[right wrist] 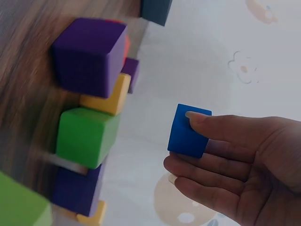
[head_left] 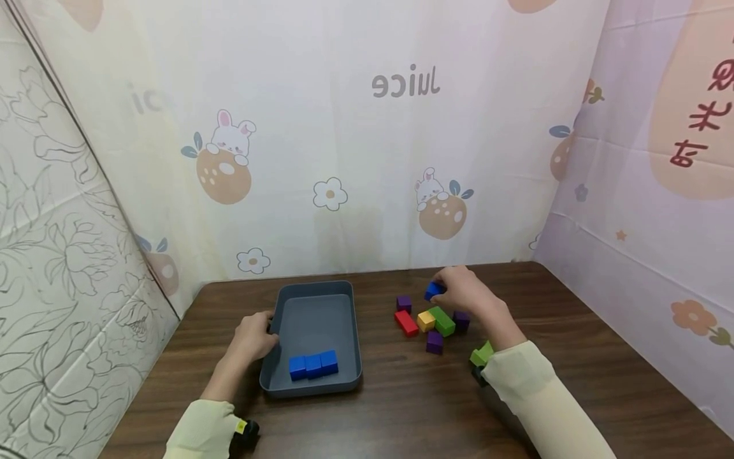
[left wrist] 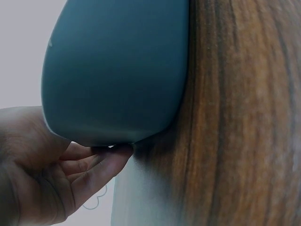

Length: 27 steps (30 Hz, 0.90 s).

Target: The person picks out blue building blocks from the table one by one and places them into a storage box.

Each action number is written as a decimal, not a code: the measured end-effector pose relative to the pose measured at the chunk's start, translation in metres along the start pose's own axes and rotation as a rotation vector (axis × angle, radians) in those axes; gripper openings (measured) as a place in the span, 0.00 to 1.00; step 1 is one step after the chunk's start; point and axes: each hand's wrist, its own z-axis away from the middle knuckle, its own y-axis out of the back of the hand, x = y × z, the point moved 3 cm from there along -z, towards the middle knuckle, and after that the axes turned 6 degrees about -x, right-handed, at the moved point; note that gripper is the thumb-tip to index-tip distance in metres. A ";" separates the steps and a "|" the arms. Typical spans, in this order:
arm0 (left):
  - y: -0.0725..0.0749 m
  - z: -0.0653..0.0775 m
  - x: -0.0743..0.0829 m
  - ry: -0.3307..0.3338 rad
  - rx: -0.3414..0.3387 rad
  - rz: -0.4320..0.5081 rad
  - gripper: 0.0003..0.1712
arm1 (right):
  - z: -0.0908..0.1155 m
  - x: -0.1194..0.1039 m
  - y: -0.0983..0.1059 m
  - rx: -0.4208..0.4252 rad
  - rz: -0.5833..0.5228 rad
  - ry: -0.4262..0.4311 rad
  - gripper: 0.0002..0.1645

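My right hand (head_left: 467, 293) pinches a blue block (right wrist: 183, 134) between thumb and fingers, raised above the table. Below and in front of it lie a green block (head_left: 442, 321), a yellow block (head_left: 425, 320), a red block (head_left: 406, 323) and several purple blocks (head_left: 434, 343). At the left, my left hand (head_left: 255, 338) grips the side of a grey tray (head_left: 357, 344) at its rim; in the left wrist view its fingers (left wrist: 110, 165) bend against the tray's outer wall. Three blue blocks (head_left: 313, 365) stand in a row inside the tray's near end.
A light green block (head_left: 482, 354) lies near the right sleeve, partly hidden by it. The brown wooden table (head_left: 390, 408) meets a printed curtain (head_left: 367, 223) at its back. Dark wrist devices (head_left: 245, 433) show at the cuffs.
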 end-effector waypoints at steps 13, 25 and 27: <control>0.002 -0.002 -0.001 -0.048 0.004 -0.023 0.28 | 0.001 -0.029 -0.008 0.012 0.024 0.120 0.14; 0.002 -0.003 -0.002 -0.054 0.002 -0.024 0.28 | 0.006 -0.056 -0.021 -0.007 0.016 0.205 0.19; 0.002 -0.003 -0.002 -0.052 0.001 -0.023 0.29 | 0.007 -0.060 -0.022 -0.005 0.023 0.225 0.18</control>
